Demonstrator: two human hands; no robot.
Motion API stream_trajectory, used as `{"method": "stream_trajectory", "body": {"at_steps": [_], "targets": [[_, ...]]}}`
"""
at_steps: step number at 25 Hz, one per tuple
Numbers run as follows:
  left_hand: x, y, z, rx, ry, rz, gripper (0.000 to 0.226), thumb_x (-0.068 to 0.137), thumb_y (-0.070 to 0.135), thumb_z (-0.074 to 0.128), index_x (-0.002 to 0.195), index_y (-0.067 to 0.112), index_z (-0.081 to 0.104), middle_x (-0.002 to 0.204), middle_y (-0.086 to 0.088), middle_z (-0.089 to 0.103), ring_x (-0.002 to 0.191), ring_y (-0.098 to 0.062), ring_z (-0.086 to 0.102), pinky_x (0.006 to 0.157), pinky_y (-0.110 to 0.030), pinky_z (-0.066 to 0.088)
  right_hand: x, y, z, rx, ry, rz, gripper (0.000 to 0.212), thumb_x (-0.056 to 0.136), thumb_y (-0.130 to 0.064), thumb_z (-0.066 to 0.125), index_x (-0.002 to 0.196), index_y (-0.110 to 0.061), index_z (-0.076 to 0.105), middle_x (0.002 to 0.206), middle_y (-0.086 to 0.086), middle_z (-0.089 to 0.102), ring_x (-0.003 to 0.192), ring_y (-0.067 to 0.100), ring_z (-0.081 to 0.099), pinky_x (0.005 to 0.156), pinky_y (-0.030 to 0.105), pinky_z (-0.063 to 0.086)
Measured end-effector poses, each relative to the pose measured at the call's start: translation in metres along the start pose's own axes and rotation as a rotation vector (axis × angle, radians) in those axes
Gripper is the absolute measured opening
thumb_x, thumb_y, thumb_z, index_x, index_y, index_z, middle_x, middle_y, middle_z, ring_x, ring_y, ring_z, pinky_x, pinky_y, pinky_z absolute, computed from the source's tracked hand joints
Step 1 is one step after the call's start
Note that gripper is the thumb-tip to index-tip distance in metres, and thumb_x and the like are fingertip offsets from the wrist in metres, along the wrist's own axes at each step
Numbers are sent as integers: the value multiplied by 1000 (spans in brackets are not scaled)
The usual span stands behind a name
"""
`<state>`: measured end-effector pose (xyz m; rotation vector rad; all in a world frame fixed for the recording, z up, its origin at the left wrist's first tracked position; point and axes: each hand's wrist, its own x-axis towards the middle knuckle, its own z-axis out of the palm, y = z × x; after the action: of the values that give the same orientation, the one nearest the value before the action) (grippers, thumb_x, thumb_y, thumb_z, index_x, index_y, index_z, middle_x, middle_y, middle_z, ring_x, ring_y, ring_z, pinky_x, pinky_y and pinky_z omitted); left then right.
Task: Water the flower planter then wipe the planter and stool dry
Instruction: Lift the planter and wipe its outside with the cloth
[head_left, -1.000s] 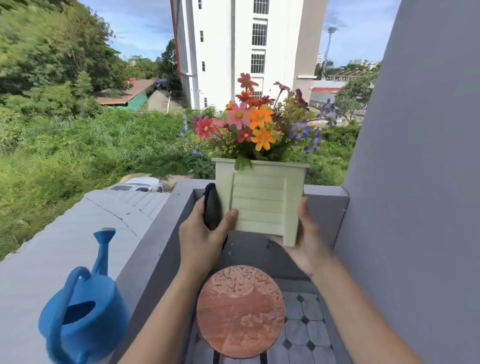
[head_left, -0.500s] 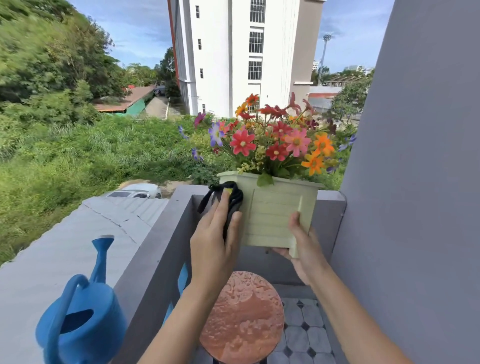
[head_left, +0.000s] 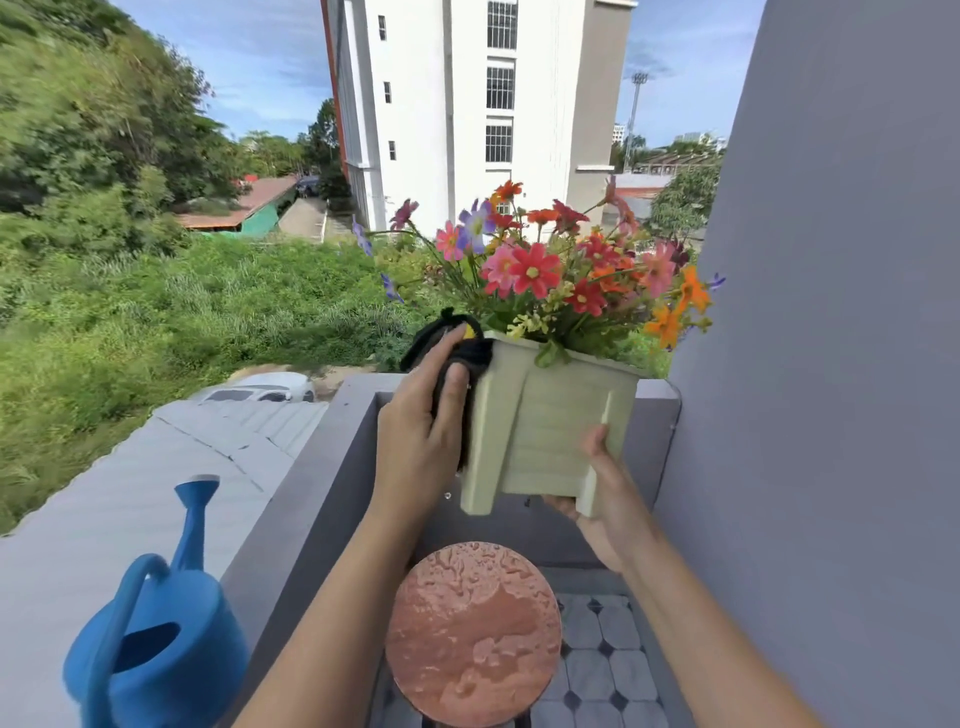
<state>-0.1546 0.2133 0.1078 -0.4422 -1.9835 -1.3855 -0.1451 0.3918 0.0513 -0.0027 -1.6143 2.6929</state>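
Note:
A pale green square planter (head_left: 550, 431) full of colourful flowers (head_left: 545, 270) is held in the air above the stool, turned so one corner faces me. My right hand (head_left: 605, 491) grips its lower right leg and underside. My left hand (head_left: 423, 421) presses a black cloth (head_left: 460, 345) flat against the planter's left side, near the rim. Below, the round reddish stool top (head_left: 472, 631) is wet, with water beads and patches on it.
A blue watering can (head_left: 156, 644) stands on the grey parapet ledge (head_left: 291, 514) at the lower left. A grey wall (head_left: 831, 364) rises close on the right. Patterned floor tiles (head_left: 602, 665) lie beside the stool. Beyond the ledge are a roof, greenery and a white building.
The planter has been rotated and lifted slightly to the right. My left hand with the cloth has slid up its left side toward the rim. My right hand has shifted to the lower right leg.

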Motion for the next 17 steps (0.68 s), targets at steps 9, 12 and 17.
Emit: {"method": "stream_trajectory", "body": {"at_steps": [9,12,17], "targets": [[-28,-2,7,-108,17,-118,34,96,28,44,127,42,41,110,38,49,91,33,43,80,5,32,2,-11,-9,-54,17,-7,36,86,-48,44,116,-30,52,100,-14,65,79,3,68,58,24,56],[-18,-17,8,-28,65,-276,40,100,29,42,139,31,42,113,24,47,89,25,40,73,-1,32,-2,-9,-6,-93,-8,-10,55,66,-58,52,116,-33,53,114,-9,64,87,5,67,71,29,56],[-69,-16,18,-91,3,-443,36,99,35,38,133,34,50,109,25,58,96,5,57,77,-22,41,5,-3,-6,-66,33,-75,98,40,-73,75,123,-31,49,110,-8,69,84,6,71,61,28,58]]}}
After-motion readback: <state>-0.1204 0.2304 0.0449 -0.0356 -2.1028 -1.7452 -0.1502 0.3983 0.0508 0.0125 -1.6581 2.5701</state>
